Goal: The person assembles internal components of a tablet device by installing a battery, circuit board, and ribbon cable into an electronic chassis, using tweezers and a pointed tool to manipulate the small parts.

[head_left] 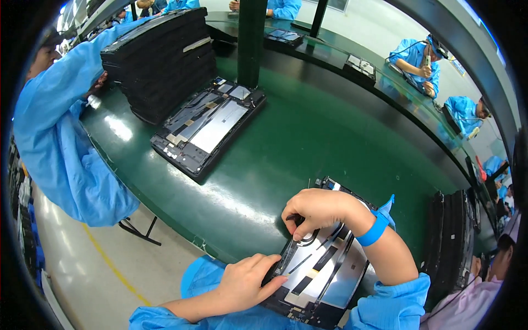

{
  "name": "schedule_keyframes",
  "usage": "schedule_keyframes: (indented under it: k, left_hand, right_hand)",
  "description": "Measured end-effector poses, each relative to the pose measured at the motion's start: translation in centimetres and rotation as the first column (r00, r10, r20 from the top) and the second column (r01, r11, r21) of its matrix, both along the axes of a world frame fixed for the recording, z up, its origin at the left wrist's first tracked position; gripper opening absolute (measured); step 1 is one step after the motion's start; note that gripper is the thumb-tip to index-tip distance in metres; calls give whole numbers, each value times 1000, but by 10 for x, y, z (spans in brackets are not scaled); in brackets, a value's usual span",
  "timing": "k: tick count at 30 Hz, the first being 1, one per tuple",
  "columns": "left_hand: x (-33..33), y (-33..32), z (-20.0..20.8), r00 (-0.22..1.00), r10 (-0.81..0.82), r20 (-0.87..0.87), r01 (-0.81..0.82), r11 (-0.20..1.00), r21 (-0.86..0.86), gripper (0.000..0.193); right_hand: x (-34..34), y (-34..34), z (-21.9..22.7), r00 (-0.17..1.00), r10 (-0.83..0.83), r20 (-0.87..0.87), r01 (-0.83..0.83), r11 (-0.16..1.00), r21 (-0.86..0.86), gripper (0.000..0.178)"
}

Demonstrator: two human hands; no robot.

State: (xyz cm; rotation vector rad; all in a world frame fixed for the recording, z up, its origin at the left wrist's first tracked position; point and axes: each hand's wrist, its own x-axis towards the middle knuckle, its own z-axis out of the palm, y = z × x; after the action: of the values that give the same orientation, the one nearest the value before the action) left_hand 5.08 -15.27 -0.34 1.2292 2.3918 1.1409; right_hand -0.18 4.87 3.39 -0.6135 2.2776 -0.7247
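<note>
An opened tablet (pixel 344 278) lies at the near edge of the green bench, its silvery inside, dark ribbon cables and black frame showing. Along its left edge, my left hand (pixel 245 281) grips the frame, thumb over the inner side and fingers at the outer edge. My right hand (pixel 316 212), with a blue band at the wrist, reaches over the upper part of the tablet. Its thumb and fingers are closed on a small black piece (pixel 296 219), whose kind is mostly hidden by the fingers. The far end of the tablet is partly behind my right wrist.
Another opened tablet (pixel 220 118) rests on a black tray beside a tall stack of black trays (pixel 159 66). More black trays (pixel 451 236) stand at the right. A green post (pixel 251 44) rises at the back. A co-worker in blue (pixel 66 137) is close on the left.
</note>
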Motion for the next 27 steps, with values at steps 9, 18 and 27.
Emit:
schedule_keyframes:
  k: [9, 18, 27]
  left_hand:
    - [-7, 3, 0, 998, -56, 2, 57, 998, -23, 35]
    - [1, 2, -4, 940, -60, -336, 58, 998, -15, 30]
    - [4, -1, -3, 887, -63, -457, 57, 998, -27, 26]
  right_hand:
    - [6, 5, 3, 981, 48, -187, -48, 999, 6, 13]
    - [60, 9, -3, 937, -237, -256, 158, 943, -294, 9]
    - [71, 2, -10, 927, -201, -317, 134, 966, -221, 7]
